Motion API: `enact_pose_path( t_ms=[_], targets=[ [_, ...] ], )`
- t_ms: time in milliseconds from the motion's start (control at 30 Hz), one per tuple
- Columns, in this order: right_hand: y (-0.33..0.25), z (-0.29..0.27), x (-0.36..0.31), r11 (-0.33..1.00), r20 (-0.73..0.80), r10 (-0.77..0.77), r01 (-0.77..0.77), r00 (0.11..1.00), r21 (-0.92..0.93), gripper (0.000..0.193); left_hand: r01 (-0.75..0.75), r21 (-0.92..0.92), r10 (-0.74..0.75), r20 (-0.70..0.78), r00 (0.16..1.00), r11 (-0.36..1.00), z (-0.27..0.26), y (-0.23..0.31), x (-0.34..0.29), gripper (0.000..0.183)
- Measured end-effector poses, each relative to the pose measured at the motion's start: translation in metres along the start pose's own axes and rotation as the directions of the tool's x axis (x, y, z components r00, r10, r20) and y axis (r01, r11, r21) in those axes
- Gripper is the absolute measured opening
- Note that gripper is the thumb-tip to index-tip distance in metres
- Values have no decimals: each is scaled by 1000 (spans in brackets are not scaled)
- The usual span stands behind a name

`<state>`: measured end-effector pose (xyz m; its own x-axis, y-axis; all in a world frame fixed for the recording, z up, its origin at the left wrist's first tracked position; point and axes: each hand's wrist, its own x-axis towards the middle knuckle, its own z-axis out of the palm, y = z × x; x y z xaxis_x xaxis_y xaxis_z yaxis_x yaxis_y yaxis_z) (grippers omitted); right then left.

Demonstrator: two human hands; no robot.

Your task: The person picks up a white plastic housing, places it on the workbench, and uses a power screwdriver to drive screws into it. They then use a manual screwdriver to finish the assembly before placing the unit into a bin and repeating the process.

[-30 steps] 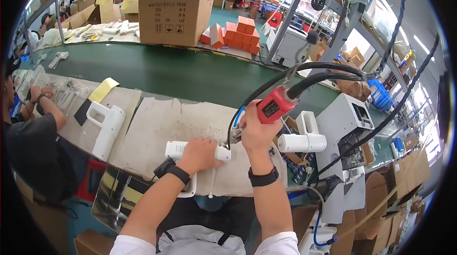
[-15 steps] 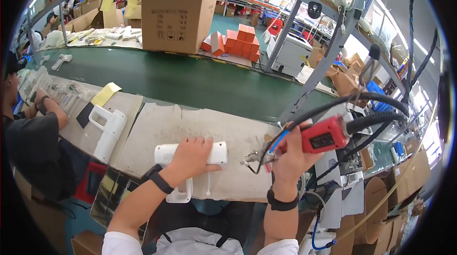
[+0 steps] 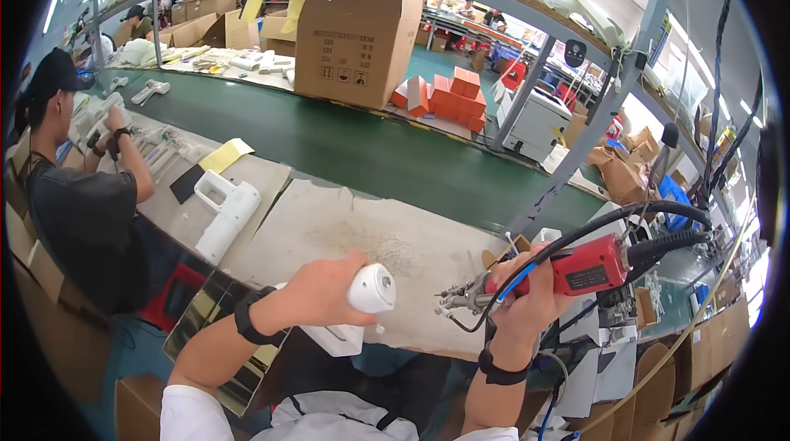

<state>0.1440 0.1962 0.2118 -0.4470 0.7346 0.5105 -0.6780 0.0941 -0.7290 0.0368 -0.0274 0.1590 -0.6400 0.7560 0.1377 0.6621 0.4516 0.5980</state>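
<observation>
The person's left hand is wrapped around a white plastic gun-shaped casing, lifted off the worn grey work mat so its round end faces up and to the right, with its handle hanging down over the near edge of the bench. The fingers are closed firmly on the body of the piece. A dark band sits on that wrist.

The right hand grips a red power screwdriver, held nearly level with its metal tip pointing left toward the casing — close to it, but not touching. Thick black cables run from the tool's back end up and off to the right, and a thin blue wire trails along its front.

Further left on the bench lies a second white casing, flat and untouched, beside a yellow pad and a black square. Beyond the mat runs a green conveyor belt, with a big cardboard box and a stack of orange boxes behind it. At the far left a co-worker in a dark shirt bends over similar white parts — their hands busy at their own spot.
</observation>
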Motion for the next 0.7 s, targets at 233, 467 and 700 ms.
enact_pose_path(
  t_ms=[233,467,700],
  targets=[
    [-6,4,-6,997,85,-15,22,996,-76,13,45,183,-25,-111,993,982,7,20,-13,63],
    [-19,7,-10,996,-27,-58,56,998,-71,12,116,78,-107,-107,988,990,13,26,-2,65],
    [-53,25,-29,967,213,-231,201,949,154,24,279,-245,-249,149,957,928,65,5,26,69]
  ],
)
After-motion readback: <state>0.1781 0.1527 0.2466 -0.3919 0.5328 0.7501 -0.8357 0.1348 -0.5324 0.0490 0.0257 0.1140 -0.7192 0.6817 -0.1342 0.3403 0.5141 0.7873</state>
